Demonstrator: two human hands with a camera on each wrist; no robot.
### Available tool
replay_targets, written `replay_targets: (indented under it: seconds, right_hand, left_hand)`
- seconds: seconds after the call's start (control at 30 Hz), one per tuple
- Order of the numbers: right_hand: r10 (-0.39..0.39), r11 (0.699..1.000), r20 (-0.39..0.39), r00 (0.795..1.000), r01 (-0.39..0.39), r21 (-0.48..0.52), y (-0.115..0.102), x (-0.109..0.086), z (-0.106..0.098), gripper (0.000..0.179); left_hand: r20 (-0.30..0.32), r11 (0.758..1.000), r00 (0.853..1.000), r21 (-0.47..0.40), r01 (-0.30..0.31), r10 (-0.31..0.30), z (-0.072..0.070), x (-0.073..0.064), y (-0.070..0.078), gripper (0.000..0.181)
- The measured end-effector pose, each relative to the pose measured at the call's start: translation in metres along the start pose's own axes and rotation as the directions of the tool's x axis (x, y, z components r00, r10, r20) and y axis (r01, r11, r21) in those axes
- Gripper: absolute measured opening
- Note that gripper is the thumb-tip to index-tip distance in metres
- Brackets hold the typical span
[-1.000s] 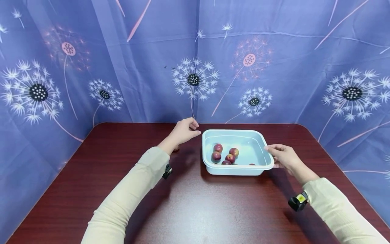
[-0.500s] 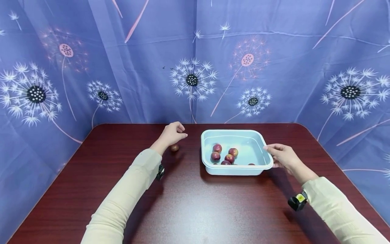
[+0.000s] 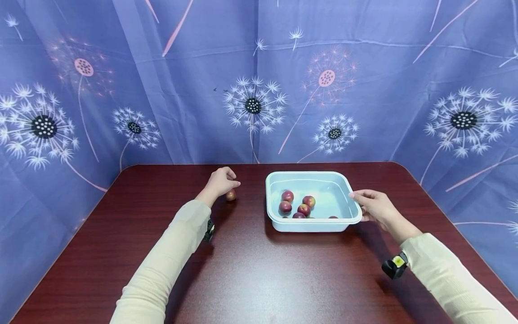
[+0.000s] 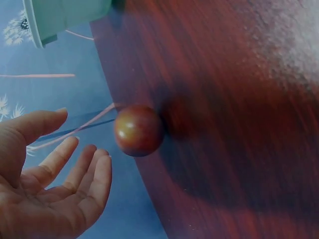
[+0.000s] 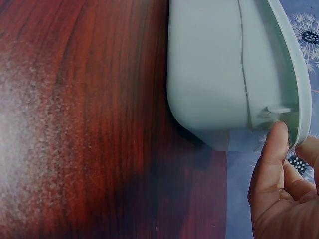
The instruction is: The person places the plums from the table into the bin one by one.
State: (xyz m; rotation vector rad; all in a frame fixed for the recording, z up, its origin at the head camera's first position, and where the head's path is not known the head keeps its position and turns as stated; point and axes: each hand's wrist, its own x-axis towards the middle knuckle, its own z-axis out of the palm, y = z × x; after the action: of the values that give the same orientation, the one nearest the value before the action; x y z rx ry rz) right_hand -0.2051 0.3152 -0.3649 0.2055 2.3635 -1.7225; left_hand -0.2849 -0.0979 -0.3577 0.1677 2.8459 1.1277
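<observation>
A single reddish-brown plum (image 3: 230, 195) sits on the table, left of a pale blue plastic tub (image 3: 313, 227). My left hand (image 3: 220, 181) hovers just above and beside this plum. In the left wrist view its fingers are loosely bent, with a gap between the fingertips and the plum (image 4: 139, 130). Over at the tub's right end, my right hand (image 3: 376, 207) pinches the rim between thumb and fingers; the right wrist view shows a finger against the tub's outer wall (image 5: 209, 74). Several dark red plums (image 3: 303, 209) lie inside the tub, some partly hidden by the front wall.
The dark red-brown wooden table (image 3: 251, 279) has rounded back corners. A blue curtain (image 3: 194, 103) with dandelion prints hangs behind it and along both sides. Each wrist wears a small black camera, the right one (image 3: 394, 266) with a yellow spot.
My left hand has moved left and slightly down, from beside the tub's left rim to the lone plum. The right hand keeps its hold on the tub, which stays in place.
</observation>
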Motion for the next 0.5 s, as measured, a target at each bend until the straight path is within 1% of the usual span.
replay_targets:
  seconds: [0.17, 0.27, 0.4, 0.5]
  right_hand:
    - [0.001, 1.0, -0.004, 1.0, -0.001, 0.011, 0.0, 0.0, 0.0, 0.043]
    - [0.002, 1.0, -0.007, 1.0, -0.002, 0.006, 0.0, 0.0, 0.0, 0.042]
    - [0.004, 1.0, -0.008, 1.0, -0.004, 0.0, -0.001, 0.0, 0.0, 0.043]
    - [0.006, 1.0, -0.009, 1.0, -0.006, 0.005, -0.001, -0.001, 0.0, 0.041]
  left_hand:
    - [-0.002, 0.999, 1.0, 0.033, 0.028, -0.028, 0.003, 0.001, -0.006, 0.027]
    - [0.01, 0.998, 0.999, 0.05, 0.047, -0.048, 0.005, 0.001, -0.009, 0.028]
    - [0.048, 0.995, 0.996, 0.065, 0.077, -0.081, 0.007, 0.001, -0.011, 0.032]
    - [0.085, 0.993, 0.99, 0.054, 0.107, -0.111, 0.008, 0.0, -0.012, 0.034]
